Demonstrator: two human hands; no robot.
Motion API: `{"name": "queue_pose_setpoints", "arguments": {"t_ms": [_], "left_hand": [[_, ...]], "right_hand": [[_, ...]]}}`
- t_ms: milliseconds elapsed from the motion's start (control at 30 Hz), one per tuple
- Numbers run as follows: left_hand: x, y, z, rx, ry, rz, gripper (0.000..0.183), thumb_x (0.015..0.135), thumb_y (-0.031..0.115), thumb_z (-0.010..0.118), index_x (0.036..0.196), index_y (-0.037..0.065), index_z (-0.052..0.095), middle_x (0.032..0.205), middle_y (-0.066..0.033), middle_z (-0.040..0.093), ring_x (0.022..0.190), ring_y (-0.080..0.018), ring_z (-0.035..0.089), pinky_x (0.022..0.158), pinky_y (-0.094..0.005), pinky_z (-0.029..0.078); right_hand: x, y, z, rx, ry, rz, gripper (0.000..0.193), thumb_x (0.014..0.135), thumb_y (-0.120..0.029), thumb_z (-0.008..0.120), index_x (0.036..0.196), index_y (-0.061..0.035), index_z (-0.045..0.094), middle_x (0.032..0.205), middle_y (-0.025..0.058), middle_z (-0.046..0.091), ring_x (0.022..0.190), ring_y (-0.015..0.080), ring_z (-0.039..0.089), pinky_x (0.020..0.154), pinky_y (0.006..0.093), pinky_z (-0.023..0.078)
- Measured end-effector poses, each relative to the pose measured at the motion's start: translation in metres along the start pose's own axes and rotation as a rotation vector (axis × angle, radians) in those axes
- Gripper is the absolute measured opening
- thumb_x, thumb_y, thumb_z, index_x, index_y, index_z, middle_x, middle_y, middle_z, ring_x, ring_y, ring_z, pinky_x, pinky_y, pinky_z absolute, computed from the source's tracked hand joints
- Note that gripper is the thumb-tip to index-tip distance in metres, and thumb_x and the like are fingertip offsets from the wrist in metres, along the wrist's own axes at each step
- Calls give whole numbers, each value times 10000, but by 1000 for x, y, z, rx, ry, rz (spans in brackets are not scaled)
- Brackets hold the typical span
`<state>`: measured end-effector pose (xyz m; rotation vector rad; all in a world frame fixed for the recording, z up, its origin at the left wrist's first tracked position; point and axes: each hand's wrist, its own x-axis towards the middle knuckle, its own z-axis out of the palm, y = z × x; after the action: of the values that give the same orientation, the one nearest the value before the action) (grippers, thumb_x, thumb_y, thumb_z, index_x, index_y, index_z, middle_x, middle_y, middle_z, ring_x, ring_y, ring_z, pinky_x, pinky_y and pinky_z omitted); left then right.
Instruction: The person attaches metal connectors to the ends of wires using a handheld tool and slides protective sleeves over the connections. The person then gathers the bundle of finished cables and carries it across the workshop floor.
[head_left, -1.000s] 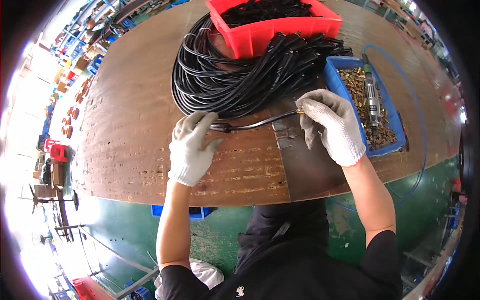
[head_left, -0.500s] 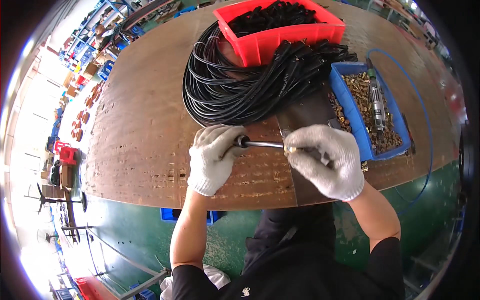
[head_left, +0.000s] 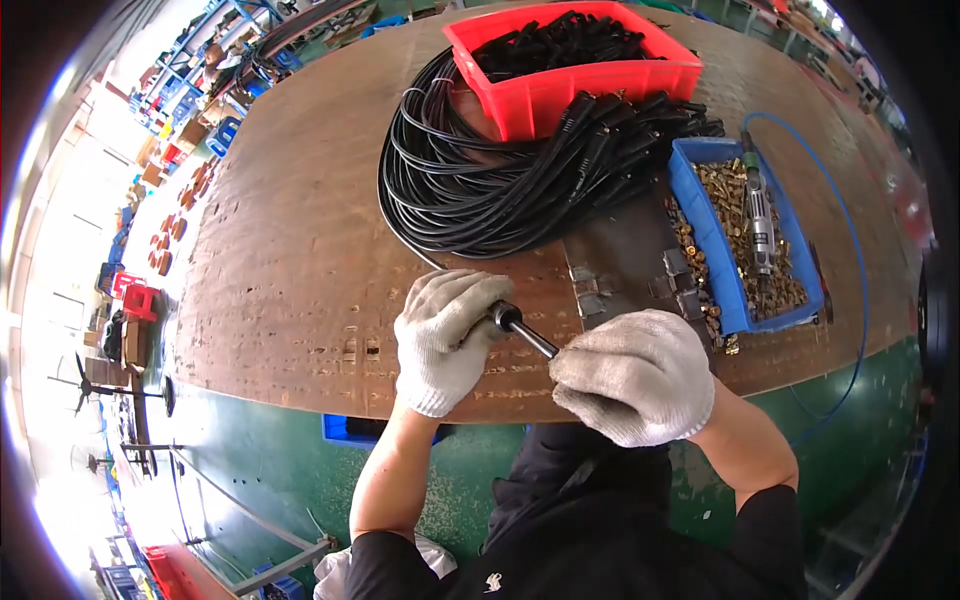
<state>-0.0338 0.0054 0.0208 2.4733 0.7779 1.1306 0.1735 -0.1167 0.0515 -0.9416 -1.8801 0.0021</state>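
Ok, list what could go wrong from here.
The black cable could slip, since gloved fingers of the left hand and right hand hold it above the table.
A snag on the blue hose might drag the grey tool, which lies loose in the blue bin.
Brass pieces outside the bin's left side could get knocked by the right forearm.
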Motion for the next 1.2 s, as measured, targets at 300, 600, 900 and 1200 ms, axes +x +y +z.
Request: {"name": "queue_pose_setpoints", "arguments": {"t_ms": [300,600,900,1200], "left_hand": [[-10,-6,3,-63,-58,-29,467,672,-8,753,1129,85,739,1089,-111,764,1170,-364,711,986,-456,563],[-11,-7,5,-155,-82,-82,367,762,30,713,1127,19,745,1088,-148,768,1213,-383,701,989,-437,560],[-2,11,0,-131,-125,14,402,687,77,802,1083,27,757,1021,-169,748,1072,-382,722,927,-458,575],[2,22,7,-136,-137,30,429,678,100,823,1097,37,762,999,-160,746,982,-379,722,881,-457,574]], "right_hand": [[19,1,-6,245,-27,375,252,833,-77,868,1046,-73,732,918,95,774,673,247,717,610,333,555],[18,-5,-1,288,-7,418,251,851,-73,855,1065,-70,723,906,89,771,622,189,687,582,293,527],[10,1,-7,336,-28,503,184,887,-48,824,1043,-38,727,947,92,782,712,164,730,626,289,554],[3,4,-16,338,-83,618,120,944,-43,764,1052,-11,721,906,124,766,681,166,734,637,289,562]]}}
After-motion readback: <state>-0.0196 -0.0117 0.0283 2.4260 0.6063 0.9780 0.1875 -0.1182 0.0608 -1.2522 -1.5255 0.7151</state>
